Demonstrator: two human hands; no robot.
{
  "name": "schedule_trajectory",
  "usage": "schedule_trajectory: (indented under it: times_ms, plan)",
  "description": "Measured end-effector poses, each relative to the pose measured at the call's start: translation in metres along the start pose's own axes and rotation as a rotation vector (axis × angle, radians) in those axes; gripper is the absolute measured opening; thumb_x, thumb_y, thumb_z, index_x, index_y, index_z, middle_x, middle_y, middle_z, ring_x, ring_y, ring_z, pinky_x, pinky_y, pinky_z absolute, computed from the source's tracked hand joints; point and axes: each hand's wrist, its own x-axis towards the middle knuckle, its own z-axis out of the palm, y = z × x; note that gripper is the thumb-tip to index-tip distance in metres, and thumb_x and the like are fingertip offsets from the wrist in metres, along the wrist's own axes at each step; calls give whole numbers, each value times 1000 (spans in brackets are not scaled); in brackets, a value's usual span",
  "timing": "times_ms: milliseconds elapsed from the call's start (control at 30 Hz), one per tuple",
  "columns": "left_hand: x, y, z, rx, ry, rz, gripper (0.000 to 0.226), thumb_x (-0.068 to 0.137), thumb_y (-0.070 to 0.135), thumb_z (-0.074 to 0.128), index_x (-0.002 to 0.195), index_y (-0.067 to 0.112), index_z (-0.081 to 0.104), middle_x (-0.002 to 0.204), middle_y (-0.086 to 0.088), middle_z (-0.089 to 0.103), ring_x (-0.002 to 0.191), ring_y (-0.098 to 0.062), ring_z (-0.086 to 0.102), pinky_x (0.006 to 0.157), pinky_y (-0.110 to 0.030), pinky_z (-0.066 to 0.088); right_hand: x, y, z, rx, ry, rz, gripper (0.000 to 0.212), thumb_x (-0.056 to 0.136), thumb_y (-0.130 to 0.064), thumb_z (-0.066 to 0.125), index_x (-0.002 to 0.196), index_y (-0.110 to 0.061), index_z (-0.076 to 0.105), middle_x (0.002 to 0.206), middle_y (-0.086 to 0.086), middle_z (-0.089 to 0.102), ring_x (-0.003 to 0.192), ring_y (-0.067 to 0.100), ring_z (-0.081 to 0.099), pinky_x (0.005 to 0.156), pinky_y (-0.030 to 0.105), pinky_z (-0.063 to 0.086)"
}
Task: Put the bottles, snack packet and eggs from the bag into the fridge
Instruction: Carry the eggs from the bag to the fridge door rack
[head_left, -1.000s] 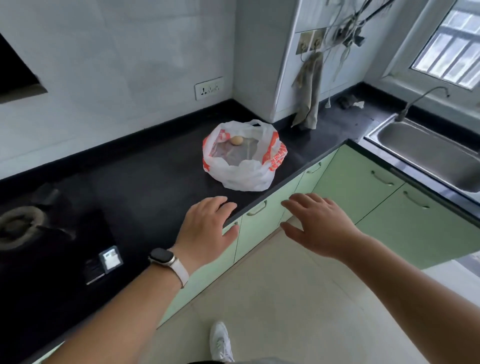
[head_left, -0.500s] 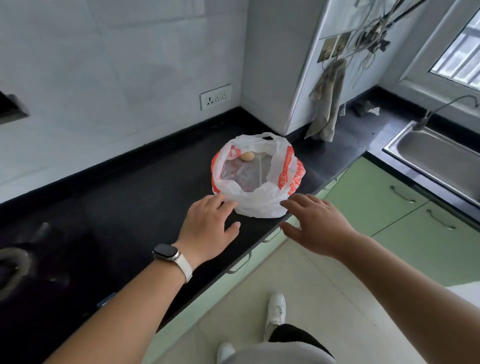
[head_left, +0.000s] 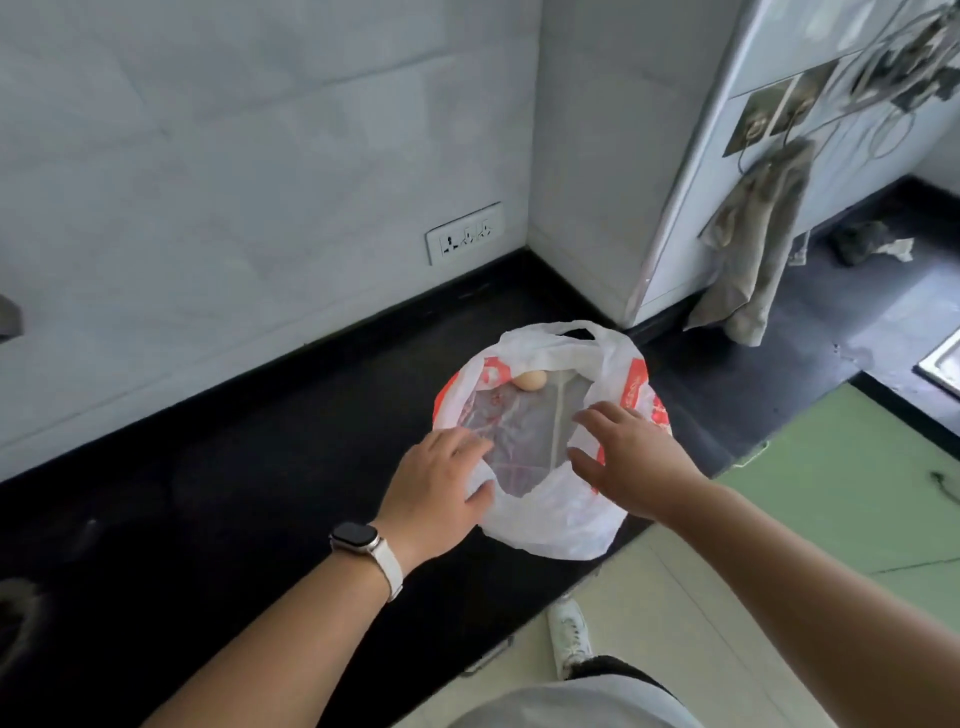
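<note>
— As the left hand (head_left: 441, 486) lies with fingers straight and spread at the near-left rim of the bag (head_left: 561, 525), what does the right hand (head_left: 628, 457) do?
— It hovers over the bag's right side, fingers likewise extended, gripping nothing (contact with the plastic cannot be told).
— And the contents?
— One egg (head_left: 530, 380) shows inside, at the far edge. The bag sits on the black countertop (head_left: 260, 467), near its front edge.
</note>
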Motion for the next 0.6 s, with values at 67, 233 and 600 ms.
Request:
schedule_trajectory:
  times_ms: [67, 233, 600]
  plan:
    - [27, 2, 5, -1, -59, 7, 45, 96, 38, 55, 138, 21, 52, 142, 5, 49, 133, -16, 43, 106, -30, 37, 28, 20, -1, 29, -26, -21, 52, 96, -52, 45, 142, -28, 43, 142, -7, 47, 123, 20, 51, 99, 36, 47]
    - [87, 7, 21, -86, -159, -114, 46, 97, 37, 55, 140, 21, 51, 137, 6, 51, 129, -13, 45, 106, -28, 39, 92, 59, 4, 121, -101, -79, 46, 97, -45, 50, 139, -27, 47, 142, -4, 48, 120, 21, 52, 92, 33, 48]
    - [161, -11, 57, -101, -236, -378, 50, 94, 38, 58, 141, 20, 52, 151, 2, 44, 140, -15, 37, 111, -26, 28, 183, 94, 42, 205, -340, -101, 48, 95, -37, 51, 141, -25, 44, 133, 0, 50, 121, 25, 50, 95, 37, 46]
